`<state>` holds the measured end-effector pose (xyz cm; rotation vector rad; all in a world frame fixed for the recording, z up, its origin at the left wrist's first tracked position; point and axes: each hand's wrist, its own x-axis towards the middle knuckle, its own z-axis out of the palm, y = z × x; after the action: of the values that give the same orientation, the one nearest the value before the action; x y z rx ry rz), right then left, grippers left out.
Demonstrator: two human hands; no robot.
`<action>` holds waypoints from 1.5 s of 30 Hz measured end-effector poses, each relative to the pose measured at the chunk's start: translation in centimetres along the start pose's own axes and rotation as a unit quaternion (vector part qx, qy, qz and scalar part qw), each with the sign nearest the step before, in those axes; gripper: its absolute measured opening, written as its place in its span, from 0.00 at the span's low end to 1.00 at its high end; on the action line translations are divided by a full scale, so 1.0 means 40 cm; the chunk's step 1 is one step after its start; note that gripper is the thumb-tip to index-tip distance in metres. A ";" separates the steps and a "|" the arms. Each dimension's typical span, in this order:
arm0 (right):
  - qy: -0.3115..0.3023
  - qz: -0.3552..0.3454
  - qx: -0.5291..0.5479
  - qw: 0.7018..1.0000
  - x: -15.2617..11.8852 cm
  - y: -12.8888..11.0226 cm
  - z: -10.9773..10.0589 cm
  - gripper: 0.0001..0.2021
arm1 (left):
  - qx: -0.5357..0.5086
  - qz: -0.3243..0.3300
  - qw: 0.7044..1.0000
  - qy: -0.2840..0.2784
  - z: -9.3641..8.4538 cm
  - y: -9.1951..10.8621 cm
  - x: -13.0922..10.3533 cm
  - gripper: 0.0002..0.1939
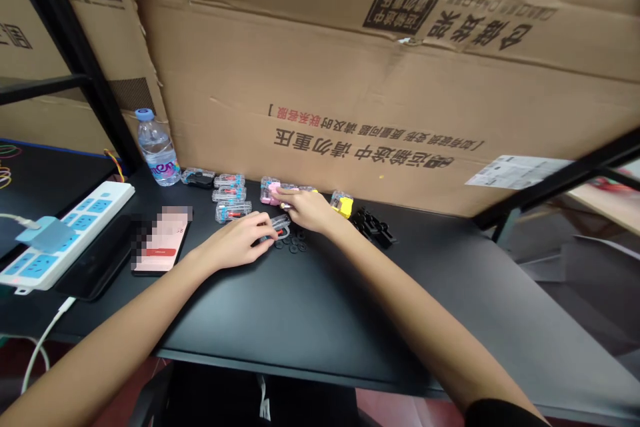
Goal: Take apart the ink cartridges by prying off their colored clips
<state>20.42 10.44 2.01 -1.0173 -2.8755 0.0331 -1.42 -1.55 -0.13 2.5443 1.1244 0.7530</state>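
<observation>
Two hands (240,240), four clear cases (229,196), one pink piece (270,192), one bottle (157,150)

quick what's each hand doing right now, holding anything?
Left hand: fingers curled on a small clear plastic piece, pinning it to the black table.
Right hand: fingertips on a pink toy piece; whether it grips it cannot be told.

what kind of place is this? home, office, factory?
Probably a small assembly or packing bench in a workshop or stockroom: flattened cartons lean behind a black table, rows of small clear plastic parts lie beside loose black rings, and a power strip lies at the left.
</observation>
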 end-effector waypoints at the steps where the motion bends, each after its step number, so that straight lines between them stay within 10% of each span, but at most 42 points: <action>1: 0.002 0.008 0.004 1.000 -0.015 0.007 0.000 0.30 | 0.004 0.008 1.000 0.000 0.002 0.002 0.000 0.13; 14: 0.023 0.071 0.007 0.997 -0.160 0.072 0.008 0.29 | 0.107 0.037 0.993 -0.016 0.020 0.003 0.017 0.22; 30: 0.038 0.093 -0.006 0.995 -0.215 0.091 0.011 0.27 | 0.305 -0.106 0.945 -0.049 0.009 -0.010 0.091 0.19; 37: 0.172 0.291 -0.023 0.941 -0.303 0.150 -0.106 0.22 | 0.299 -0.151 0.942 -0.033 0.012 -0.035 0.097 0.29; 45: 0.072 0.347 0.058 0.933 -0.374 0.199 -0.127 0.23 | 0.282 -0.219 0.934 -0.024 0.014 -0.047 0.041 0.34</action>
<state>37.46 7.17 5.47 -1.8523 -2.2118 0.1659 -1.32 0.92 -0.83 2.5324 2.0360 0.2730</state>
